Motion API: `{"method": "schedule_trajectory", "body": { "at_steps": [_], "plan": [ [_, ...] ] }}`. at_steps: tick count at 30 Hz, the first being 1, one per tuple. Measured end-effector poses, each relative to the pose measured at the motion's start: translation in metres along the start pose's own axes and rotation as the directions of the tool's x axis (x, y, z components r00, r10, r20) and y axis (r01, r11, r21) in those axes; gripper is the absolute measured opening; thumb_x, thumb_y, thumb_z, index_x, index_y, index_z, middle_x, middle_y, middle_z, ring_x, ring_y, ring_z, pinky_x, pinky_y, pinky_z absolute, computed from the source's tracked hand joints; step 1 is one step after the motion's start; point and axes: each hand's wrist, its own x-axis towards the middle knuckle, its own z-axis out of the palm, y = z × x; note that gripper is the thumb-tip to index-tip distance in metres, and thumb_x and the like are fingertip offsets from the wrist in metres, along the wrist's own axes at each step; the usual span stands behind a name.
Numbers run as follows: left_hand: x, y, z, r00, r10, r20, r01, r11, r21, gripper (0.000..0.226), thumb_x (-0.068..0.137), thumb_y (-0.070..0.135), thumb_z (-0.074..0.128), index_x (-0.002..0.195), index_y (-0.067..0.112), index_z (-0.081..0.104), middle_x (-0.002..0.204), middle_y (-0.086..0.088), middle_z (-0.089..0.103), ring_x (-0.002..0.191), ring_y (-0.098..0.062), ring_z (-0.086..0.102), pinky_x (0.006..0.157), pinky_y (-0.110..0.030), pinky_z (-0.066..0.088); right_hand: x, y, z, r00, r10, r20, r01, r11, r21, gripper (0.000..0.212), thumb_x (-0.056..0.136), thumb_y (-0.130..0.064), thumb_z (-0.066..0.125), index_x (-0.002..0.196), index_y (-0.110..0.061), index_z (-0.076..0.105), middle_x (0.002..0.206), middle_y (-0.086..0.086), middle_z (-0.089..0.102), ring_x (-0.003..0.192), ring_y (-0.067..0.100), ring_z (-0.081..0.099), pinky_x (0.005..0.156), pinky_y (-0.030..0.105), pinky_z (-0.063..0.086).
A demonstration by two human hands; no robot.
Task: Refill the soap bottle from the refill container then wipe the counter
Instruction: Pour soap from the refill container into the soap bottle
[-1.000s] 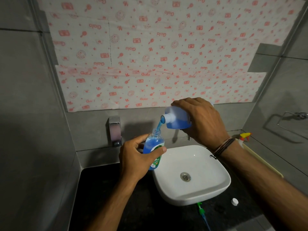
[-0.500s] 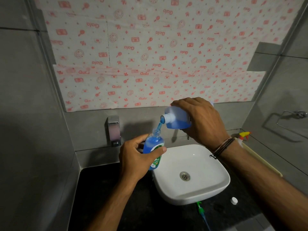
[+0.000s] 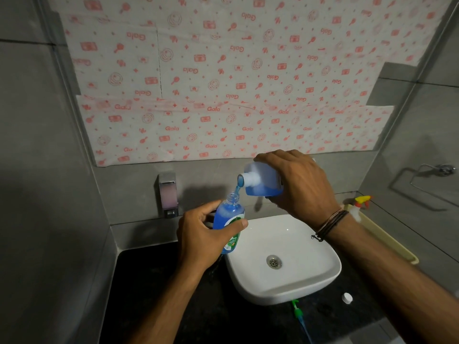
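My left hand (image 3: 205, 238) grips a small clear soap bottle (image 3: 229, 214) with a green label, held upright with its neck open, just left of the white basin. It holds blue liquid almost up to the shoulder. My right hand (image 3: 301, 186) holds the white refill container (image 3: 260, 181) tipped on its side above the bottle. A thin blue stream runs from its spout into the bottle's neck. The back of the container is hidden by my fingers.
A white basin (image 3: 285, 281) sits on the black counter (image 3: 154, 294). A white cap (image 3: 347, 298) and a green pump head with its blue tube (image 3: 298, 314) lie in front of the basin. A wall soap dispenser (image 3: 168, 194) hangs at left; a spray bottle (image 3: 360, 203) stands at right.
Both hands hold almost the same pose while the stream keeps running. The blue level in the small bottle has risen slightly.
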Motion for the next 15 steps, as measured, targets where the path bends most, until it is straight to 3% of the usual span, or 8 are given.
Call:
{"method": "schedule_trajectory", "body": {
  "at_steps": [4,7,12,15],
  "plan": [
    [-0.004,-0.001,0.004,0.999,0.035,0.028,-0.035,0.999,-0.008,0.044,0.062,0.050,0.094,0.102,0.045,0.077,0.094,0.020,0.080,0.083,-0.009,0.078,0.068,-0.039,0.067,-0.016,-0.004,0.009,0.996,0.084,0.036,-0.087,0.993,0.078,0.080,0.056,-0.034,0.092,0.129,-0.032,0.058,0.118,-0.005,0.070,0.098,0.026,0.066,0.075,0.036,0.054],
    [-0.012,-0.006,0.009,0.997,0.049,0.057,-0.047,0.999,-0.020,0.041,0.061,0.045,0.095,0.098,0.046,0.077,0.091,0.019,0.080,0.080,-0.006,0.078,0.067,-0.036,0.067,-0.038,-0.007,0.022,0.966,0.246,0.075,-0.256,0.940,0.225,0.082,0.050,-0.046,0.091,0.125,-0.036,0.057,0.111,-0.010,0.070,0.092,0.019,0.068,0.068,0.027,0.051],
    [-0.041,-0.033,0.026,0.994,-0.003,0.109,0.008,0.999,-0.044,0.049,0.059,0.039,0.097,0.104,0.040,0.078,0.097,0.019,0.080,0.087,-0.005,0.077,0.070,-0.026,0.064,-0.108,0.003,0.058,0.814,0.540,0.214,-0.568,0.661,0.490,0.084,0.044,-0.049,0.098,0.118,-0.031,0.062,0.102,-0.012,0.069,0.086,0.013,0.065,0.072,0.033,0.057],
    [-0.062,-0.052,0.040,0.990,-0.027,0.139,0.035,0.998,-0.060,0.048,0.060,0.027,0.100,0.102,0.038,0.079,0.098,0.019,0.080,0.088,-0.006,0.078,0.071,-0.024,0.064,-0.166,0.016,0.084,0.670,0.694,0.262,-0.691,0.455,0.562,0.080,0.042,-0.052,0.095,0.113,-0.037,0.061,0.104,-0.023,0.065,0.095,0.000,0.062,0.072,0.023,0.057]
  ]
}}
